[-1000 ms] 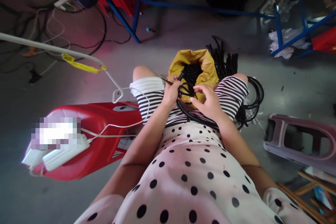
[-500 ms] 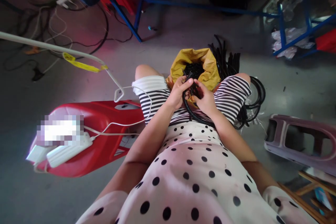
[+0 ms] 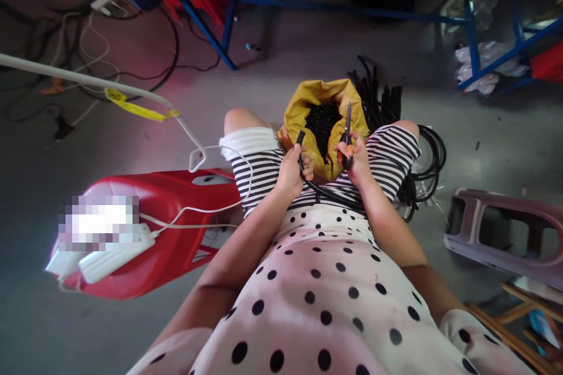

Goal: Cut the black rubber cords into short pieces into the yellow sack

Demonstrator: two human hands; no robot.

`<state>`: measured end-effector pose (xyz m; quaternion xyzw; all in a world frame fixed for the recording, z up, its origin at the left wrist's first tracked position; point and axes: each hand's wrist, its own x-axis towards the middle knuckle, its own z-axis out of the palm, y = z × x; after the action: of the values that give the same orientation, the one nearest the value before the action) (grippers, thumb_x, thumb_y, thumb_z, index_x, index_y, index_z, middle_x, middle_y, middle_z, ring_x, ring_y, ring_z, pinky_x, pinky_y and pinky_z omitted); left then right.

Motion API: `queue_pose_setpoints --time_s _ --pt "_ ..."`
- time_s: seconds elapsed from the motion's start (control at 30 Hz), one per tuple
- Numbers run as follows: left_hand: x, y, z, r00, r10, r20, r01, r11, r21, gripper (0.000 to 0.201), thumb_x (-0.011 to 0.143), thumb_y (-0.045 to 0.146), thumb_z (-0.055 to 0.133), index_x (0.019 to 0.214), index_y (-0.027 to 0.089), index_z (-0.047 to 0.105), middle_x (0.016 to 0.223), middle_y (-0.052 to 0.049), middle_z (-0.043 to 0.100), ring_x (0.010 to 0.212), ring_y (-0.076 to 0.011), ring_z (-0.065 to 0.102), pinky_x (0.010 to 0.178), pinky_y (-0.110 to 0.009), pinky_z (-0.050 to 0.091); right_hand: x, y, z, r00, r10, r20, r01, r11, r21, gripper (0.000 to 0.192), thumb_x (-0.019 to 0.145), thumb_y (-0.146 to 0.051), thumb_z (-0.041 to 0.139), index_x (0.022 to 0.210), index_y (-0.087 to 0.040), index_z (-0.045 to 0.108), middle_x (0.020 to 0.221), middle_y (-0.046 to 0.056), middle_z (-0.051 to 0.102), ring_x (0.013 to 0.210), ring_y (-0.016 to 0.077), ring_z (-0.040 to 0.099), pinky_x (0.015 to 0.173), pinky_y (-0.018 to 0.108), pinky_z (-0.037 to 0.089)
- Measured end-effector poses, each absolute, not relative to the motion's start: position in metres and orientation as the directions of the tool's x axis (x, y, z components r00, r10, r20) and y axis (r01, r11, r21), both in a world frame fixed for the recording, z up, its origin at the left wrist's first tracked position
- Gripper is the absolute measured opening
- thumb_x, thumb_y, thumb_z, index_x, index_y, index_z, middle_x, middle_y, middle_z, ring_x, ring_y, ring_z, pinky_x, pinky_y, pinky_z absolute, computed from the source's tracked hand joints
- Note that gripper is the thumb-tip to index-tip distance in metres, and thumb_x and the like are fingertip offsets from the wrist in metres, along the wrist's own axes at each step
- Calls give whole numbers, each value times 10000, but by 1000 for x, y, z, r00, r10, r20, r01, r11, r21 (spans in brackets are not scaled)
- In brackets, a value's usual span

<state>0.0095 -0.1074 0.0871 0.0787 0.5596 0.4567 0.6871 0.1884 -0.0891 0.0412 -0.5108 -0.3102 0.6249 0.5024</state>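
Two hands now apart: left hand gripping black tube, right hand newly clutching scissors.

Yellow bag between knees, floor beyond

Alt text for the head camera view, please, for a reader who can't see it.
A seated person's left hand grips the end of a black corrugated tube, and the right hand holds scissors upright, above a yellow bag of black pieces between the knees. A red stool lies on the floor alongside.
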Motion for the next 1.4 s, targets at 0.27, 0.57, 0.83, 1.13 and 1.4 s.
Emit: queue_pose_setpoints --time_s 0.27,0.57,0.83,1.13,1.4 --pt "-10 -32 56 -102 896 -431 -315 382 869 418 911 516 878 941 233 572 709 79 522 435 -24 301 410 -187 166 199 -74 31 -185 923 -339 -306 -382 -872 856 628 -875 935 1082 -258 555 808 -35 705 593 116 563 535 266 438" --pt "-4 -47 -7 38 734 -679 -225 668 709 302 1040 419 776 981 195 582 624 91 498 409 -21 289 437 -185 152 203 -77 -9 -94 921 -377 -371 -384 -845 767 702 -868 906 1096 -265 644 989 15 773 735 144 679 662 282 610" --pt "2 -40 -6 -67 747 -661 -160 646 746 85 1140 234 435 1071 235 486 658 97 452 415 -62 302 424 -194 180 202 -71 -16 -152 861 -486 -348 -507 -789 666 798 -763 926 1127 -254 651 965 7 774 748 143 714 710 276 650" --pt "3 -38 -1 0 864 -503 -148 498 855 121 1082 237 572 1197 214 603 744 65 566 446 -46 294 431 -190 206 205 -70 -17 -127 858 -498 -209 -514 -832 694 780 -773 936 1092 -244 614 914 2 738 682 137 669 610 264 592" --pt "7 -32 -17 -87 947 -309 -8 310 951 122 1017 238 693 1130 193 699 756 33 634 562 -79 468 535 -193 382 202 -70 -17 -105 820 -562 -44 -568 -822 679 748 -660 1012 1089 -233 610 886 -3 701 669 131 633 572 255 543"
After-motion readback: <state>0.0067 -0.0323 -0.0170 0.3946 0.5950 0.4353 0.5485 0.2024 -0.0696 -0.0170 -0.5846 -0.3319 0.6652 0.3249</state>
